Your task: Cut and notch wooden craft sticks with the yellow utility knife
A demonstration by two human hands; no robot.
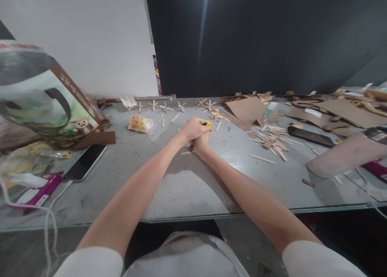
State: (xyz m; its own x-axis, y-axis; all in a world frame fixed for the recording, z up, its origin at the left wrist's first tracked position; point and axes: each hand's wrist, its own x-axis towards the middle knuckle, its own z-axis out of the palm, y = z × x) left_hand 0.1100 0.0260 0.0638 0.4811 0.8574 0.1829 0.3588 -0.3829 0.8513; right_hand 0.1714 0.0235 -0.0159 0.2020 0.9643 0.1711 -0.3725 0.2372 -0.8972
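Observation:
Both my hands are together at the middle of the table, the fingers closed. My left hand (193, 130) wraps over the top, against my right hand (202, 143) just below it. Between them is a yellow-and-black tool (206, 124) that looks like a utility knife; its yellow end sticks out above the fingers, and most of it is hidden. Under the hands a flat wooden stick (186, 152) lies on the grey tabletop (187, 188), with a dark tip of the tool close to it. Whether that tip touches the stick I cannot tell.
Several small crossed-stick pieces (165, 107) stand along the back beside a yellow snack packet (140, 124). At right are loose sticks (273, 142), cardboard (246, 109), a glue stick (269, 111) and a tumbler (341, 154). A phone (85, 162) and a large container (45, 103) sit left.

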